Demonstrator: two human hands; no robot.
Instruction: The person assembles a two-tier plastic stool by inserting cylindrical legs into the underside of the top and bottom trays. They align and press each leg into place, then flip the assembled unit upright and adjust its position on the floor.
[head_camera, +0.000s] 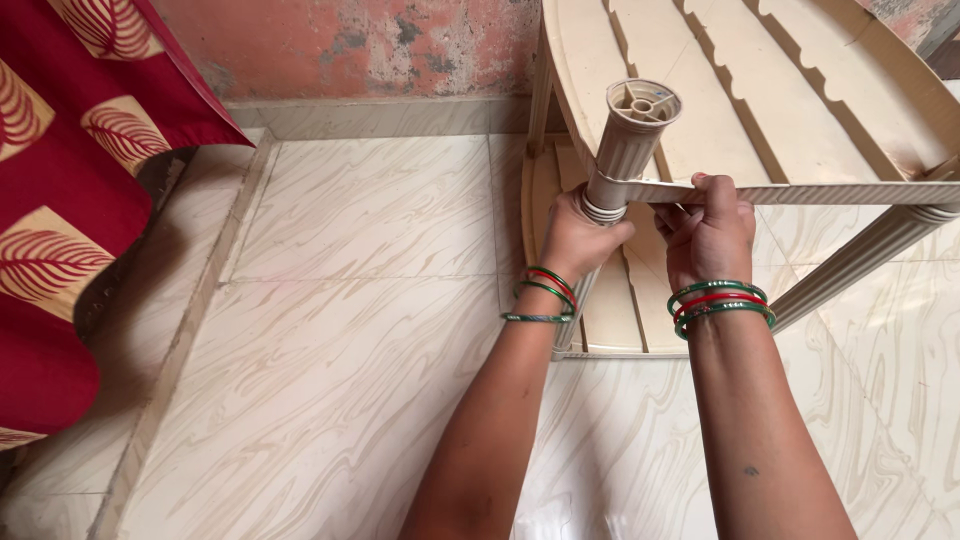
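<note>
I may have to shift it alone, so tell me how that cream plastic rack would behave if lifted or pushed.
The cream plastic rack is probably light for its size: thin slatted shelves, hollow ribbed post. It likely flexes a little rather than staying rigid. On the glossy tiled floor it may slide easily when pushed. The left hand and right hand grip at the post joint.

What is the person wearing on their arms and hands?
Both forearms are bare, with no sleeves or gloves. The left hand has thin green and red bangles at the wrist; the right hand has a similar stack. No rings are visible.
</note>
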